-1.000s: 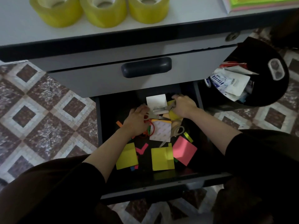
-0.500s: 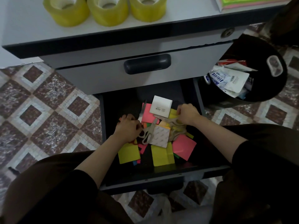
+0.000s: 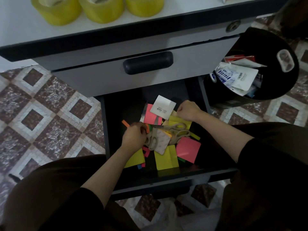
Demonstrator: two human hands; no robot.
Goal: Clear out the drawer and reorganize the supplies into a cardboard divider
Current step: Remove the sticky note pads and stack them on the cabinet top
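Dark sleeves frame the bottom of the view, both forearms reaching over the front rim of the open lower drawer (image 3: pixel 166 178). Just inside that rim lie a folded yellow note (image 3: pixel 166 158) and a pink sticky pad (image 3: pixel 188 150), with the drawer's dark floor showing in a strip on either side of the heap, out to the side walls.

The left hand (image 3: pixel 134 136) is palm down in the middle of the pile. Its fingers are curled against the handles of the beige scissors (image 3: pixel 152 142), but I cannot tell whether they grip them or the coloured strips beneath.

Farther in, the right hand (image 3: pixel 187 110) is bunched tight near the right wall and seems to pinch the far edge of a yellow sheet (image 3: pixel 180 121). A white barcoded pad (image 3: pixel 163 107) leans just beside it.

The closed upper drawer (image 3: pixel 100 80) overhangs the back of the open one. Three yellow tape rolls (image 3: pixel 100 9) stand on the cabinet top, and a black bin (image 3: pixel 275 47) sits close by the right side.
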